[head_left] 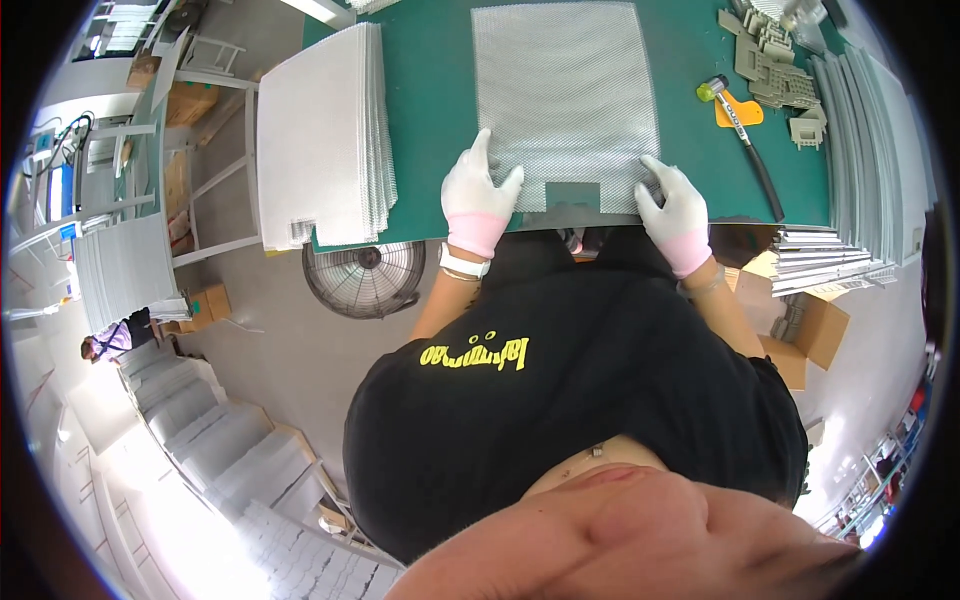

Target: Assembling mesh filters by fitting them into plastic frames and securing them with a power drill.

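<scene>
A silvery wire mesh sheet (565, 85) lies on the green table in front of me, with a rectangular notch cut into its near edge. Both hands wear white gloves with pink cuffs. At the sheet's near left corner is my left hand (478, 200), its index finger stretched along the edge and its thumb apart over the mesh. My right hand (677, 215) touches the near right edge, thumb and index finger spread. The remaining fingers of both hands are partly hidden.
A stack of pale mesh sheets (320, 135) stands left on the green table (430, 90). To the right lie a black-handled hammer (752, 160), an orange piece (745, 112), several beige plastic parts (780, 80) and upright grey panels (865, 150). Below are a floor fan (365, 278) and a cardboard box (822, 335).
</scene>
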A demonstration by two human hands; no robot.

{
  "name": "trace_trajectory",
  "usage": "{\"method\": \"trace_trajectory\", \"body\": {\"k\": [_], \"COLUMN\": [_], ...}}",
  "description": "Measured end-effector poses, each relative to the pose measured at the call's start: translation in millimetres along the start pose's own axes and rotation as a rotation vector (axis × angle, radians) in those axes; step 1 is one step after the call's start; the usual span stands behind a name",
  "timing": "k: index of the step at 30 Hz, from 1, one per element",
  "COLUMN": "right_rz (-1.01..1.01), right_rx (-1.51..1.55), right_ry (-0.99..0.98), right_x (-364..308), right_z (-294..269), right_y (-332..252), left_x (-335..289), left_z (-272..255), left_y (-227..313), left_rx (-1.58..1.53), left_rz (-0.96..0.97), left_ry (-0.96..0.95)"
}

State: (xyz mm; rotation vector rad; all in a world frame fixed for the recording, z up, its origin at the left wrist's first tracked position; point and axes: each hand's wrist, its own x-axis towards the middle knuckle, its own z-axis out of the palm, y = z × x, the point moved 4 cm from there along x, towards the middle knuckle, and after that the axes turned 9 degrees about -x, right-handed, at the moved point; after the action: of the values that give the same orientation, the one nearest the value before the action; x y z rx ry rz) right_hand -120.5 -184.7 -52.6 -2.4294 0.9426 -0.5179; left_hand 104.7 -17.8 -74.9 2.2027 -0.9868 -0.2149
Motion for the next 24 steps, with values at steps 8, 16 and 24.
{"method": "trace_trajectory", "body": {"k": [8,16,24], "right_rz": [0.001,0.013,-0.324], "right_rx": [-0.063,-0.277,-0.309], "right_ry": [-0.045,-0.129,0.242], "right_x": [1,6,115], "right_z": [4,0,-85], "right_y": [5,5,10], "left_x": [2,13,31], "left_z": [0,-10,7], "left_y": [1,8,-10], "left_rx": [0.029,0.19,0.287], "left_rz": [-0.021,-0.021,0.219], "left_ry": [-0.033,-0.062,-0.197]}}
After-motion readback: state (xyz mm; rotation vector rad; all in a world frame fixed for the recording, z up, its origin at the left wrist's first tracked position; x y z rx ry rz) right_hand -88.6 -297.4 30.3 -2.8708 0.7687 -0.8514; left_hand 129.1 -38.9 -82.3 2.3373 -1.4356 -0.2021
